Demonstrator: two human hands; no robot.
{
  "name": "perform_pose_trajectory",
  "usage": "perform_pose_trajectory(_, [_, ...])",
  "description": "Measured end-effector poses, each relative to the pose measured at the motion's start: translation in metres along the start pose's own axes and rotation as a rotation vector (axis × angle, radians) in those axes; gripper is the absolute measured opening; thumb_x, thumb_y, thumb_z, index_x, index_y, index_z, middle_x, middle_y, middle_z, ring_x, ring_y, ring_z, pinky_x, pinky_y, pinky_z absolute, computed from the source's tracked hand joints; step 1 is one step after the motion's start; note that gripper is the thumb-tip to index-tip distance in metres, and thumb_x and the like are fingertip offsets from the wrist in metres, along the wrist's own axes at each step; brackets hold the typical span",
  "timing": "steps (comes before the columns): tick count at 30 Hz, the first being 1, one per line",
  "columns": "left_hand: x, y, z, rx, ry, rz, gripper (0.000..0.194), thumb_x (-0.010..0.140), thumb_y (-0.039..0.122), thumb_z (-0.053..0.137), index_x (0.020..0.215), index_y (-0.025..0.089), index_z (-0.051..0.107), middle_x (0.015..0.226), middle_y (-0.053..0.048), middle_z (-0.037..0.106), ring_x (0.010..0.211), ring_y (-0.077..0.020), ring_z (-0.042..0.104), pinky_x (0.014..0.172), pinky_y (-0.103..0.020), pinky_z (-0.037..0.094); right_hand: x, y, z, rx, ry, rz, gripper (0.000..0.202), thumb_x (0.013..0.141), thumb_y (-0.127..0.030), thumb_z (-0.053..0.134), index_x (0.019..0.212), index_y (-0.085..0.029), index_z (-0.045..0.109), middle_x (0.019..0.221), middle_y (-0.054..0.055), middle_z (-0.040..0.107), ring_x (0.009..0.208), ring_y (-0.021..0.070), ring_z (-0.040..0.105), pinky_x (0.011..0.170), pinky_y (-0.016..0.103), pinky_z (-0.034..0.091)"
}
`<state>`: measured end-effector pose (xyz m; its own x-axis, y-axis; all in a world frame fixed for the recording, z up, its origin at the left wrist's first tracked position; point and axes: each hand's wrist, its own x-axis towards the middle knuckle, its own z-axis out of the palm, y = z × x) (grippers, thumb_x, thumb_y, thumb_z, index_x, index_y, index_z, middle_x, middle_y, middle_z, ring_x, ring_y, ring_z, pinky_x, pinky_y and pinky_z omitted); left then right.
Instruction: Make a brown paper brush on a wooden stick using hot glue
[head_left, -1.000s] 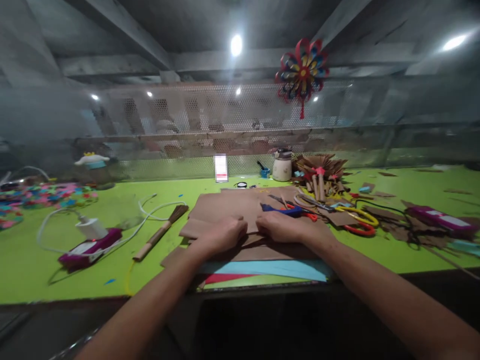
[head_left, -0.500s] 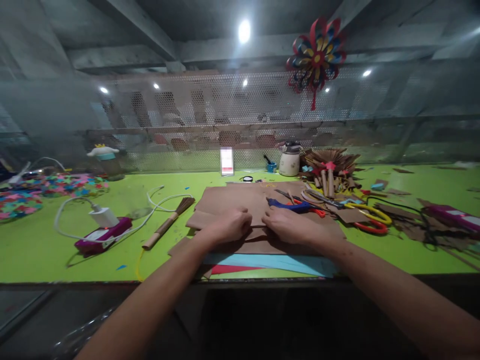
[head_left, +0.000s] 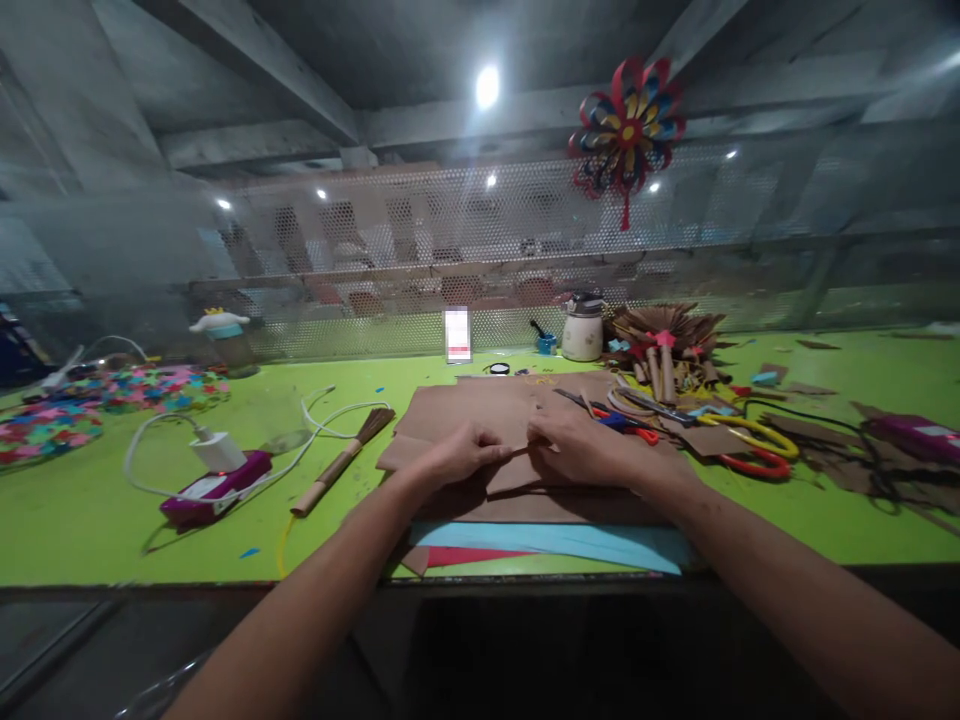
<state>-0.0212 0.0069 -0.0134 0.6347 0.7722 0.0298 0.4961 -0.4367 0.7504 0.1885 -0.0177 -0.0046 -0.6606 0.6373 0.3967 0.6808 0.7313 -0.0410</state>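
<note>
My left hand and my right hand are close together over brown paper sheets stacked on the green table. Between them the fingertips pinch a narrow folded or rolled edge of brown paper; which of the two I cannot tell. My right fingers are raised slightly above the stack, while my left thumb points toward them. Scissors with red and yellow handles lie to the right. Just beyond my right hand is a blue-handled tool, partly hidden. Light blue paper and red paper stick out below the stack.
To the left lie a tied brown paper bundle and a purple power strip with a white cable. Fan-folded brown paper pieces stand at the back right beside a white flask. A phone leans at the back.
My right hand has risen a little, and its fingers now pinch closer to my left fingertips. My left thumb has stretched toward the right. The view has tilted slightly upward.
</note>
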Motion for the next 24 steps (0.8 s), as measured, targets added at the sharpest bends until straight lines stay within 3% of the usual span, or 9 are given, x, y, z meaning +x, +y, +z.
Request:
perform_pose_trajectory(6, [0.003, 0.001, 0.004, 0.099, 0.031, 0.078, 0.042, 0.079, 0.05, 0.047, 0.066, 0.011, 0.057, 0.056, 0.002, 0.045, 0.054, -0.0085, 0.037, 0.048, -0.02, 0.03, 0.003, 0.005, 0.003, 0.36, -0.025, 0.05, 0.021, 0.082, -0.027, 0.049, 0.086, -0.014, 0.065, 0.078, 0.005, 0.064, 0.07, 0.0136, 0.052, 0.064, 0.024, 0.038])
perform_pose_trajectory(10, [0.0, 0.009, 0.006, 0.173, 0.033, 0.125, 0.039, 0.082, 0.045, 0.045, 0.069, 0.011, 0.058, 0.06, 0.001, 0.049, 0.057, -0.0094, 0.041, 0.052, -0.02, 0.033, 0.003, 0.007, 0.009, 0.477, 0.003, 0.068, 0.022, 0.081, -0.026, 0.051, 0.079, -0.013, 0.068, 0.075, 0.004, 0.065, 0.069, 0.0127, 0.054, 0.063, 0.023, 0.039])
perform_pose_trajectory(17, [-0.007, 0.014, 0.009, 0.302, 0.067, 0.148, 0.034, 0.085, 0.04, 0.042, 0.084, 0.013, 0.061, 0.07, -0.001, 0.057, 0.063, -0.0114, 0.046, 0.056, -0.021, 0.035, 0.005, 0.012, 0.005, 0.495, -0.052, 0.083, 0.02, 0.077, -0.022, 0.052, 0.079, -0.012, 0.069, 0.072, 0.003, 0.066, 0.068, 0.0131, 0.055, 0.061, 0.022, 0.04])
perform_pose_trajectory(24, [-0.007, 0.014, 0.008, 0.361, 0.06, 0.185, 0.034, 0.087, 0.04, 0.037, 0.078, 0.014, 0.057, 0.069, -0.001, 0.055, 0.063, -0.0115, 0.045, 0.057, -0.022, 0.035, 0.006, 0.02, 0.004, 0.414, -0.066, 0.067, 0.017, 0.075, -0.023, 0.055, 0.077, -0.012, 0.069, 0.069, 0.003, 0.065, 0.064, 0.0115, 0.054, 0.058, 0.02, 0.039])
